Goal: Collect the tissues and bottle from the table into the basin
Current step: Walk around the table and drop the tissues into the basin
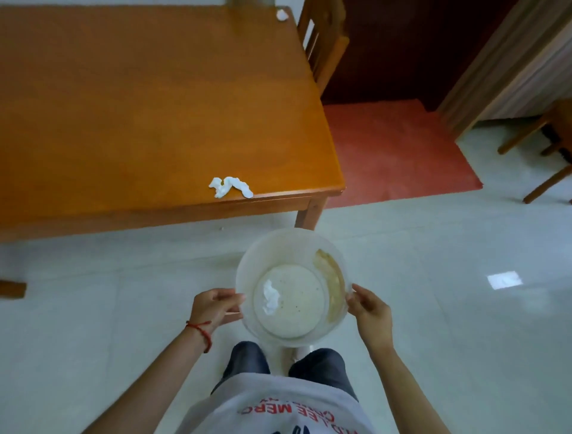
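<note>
I hold a translucent white basin [247, 266] over the floor in front of my legs. My left hand [213, 305] grips its left rim and my right hand [370, 309] grips its right rim. One crumpled white tissue [270, 297] lies inside the basin. A twisted white tissue [230, 186] lies on the wooden table [148, 102] close to its near edge. Another small white tissue [281, 14] sits at the table's far right corner. The base of a clear bottle [249, 3] shows at the table's far edge, cut off by the frame.
A wooden chair [323, 46] stands against the table's right side. A red mat [393, 151] lies on the glossy tiled floor [433, 309] to the right. Legs of another chair [544, 161] show at the far right. The basin's right wall has a brownish stain.
</note>
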